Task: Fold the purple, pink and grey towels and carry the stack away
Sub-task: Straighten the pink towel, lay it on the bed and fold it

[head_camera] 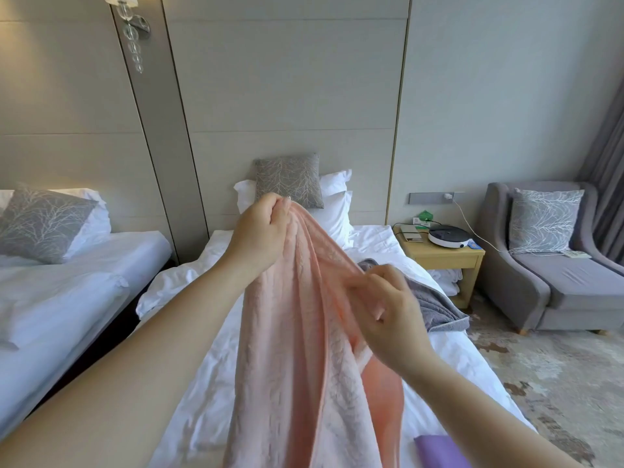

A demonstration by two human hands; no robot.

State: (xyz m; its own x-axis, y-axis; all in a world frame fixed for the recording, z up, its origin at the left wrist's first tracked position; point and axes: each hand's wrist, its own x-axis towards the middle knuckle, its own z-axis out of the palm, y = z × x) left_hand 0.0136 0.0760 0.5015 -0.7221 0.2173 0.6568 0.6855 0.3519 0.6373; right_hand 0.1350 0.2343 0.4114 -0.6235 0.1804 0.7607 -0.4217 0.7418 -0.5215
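White bed (202,383), left hand (260,228) and right hand (388,305) gripping pink towel (297,332) edge

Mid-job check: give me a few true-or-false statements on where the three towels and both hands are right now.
1. Both the left hand and the right hand grip the pink towel. True.
2. The grey towel hangs from the right hand. False: it lies rumpled on the bed, beyond the right hand, and no hand holds it.
3. The purple towel lies on the bed at the bottom edge of the view. True.
4. The left hand holds the pink towel lower than the right hand does. False: the left hand is raised higher, and the towel hangs down from it.
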